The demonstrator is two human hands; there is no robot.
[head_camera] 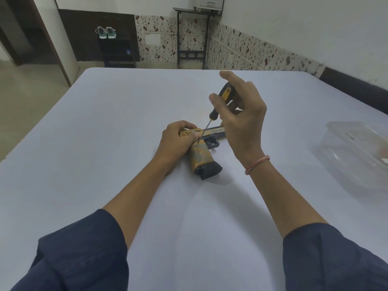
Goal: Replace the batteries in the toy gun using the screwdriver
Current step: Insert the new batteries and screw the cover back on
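Observation:
A yellow and dark blue toy gun [202, 156] lies flat on the pale table [105, 143], grip pointing toward me, barrel to the right. My left hand [178, 139] presses down on its rear part, fingers curled over the top. My right hand [239, 114] holds a black and yellow screwdriver [216, 108] by the handle, tilted, above the gun. Its thin shaft slants down to the gun's body, the tip meeting the gun just beside my left thumb.
A clear plastic box [357, 154] stands at the right edge of the table. Beyond the far edge are a dark shelf with a pair of shoes [106, 32] and a black stand [192, 34] against the wall.

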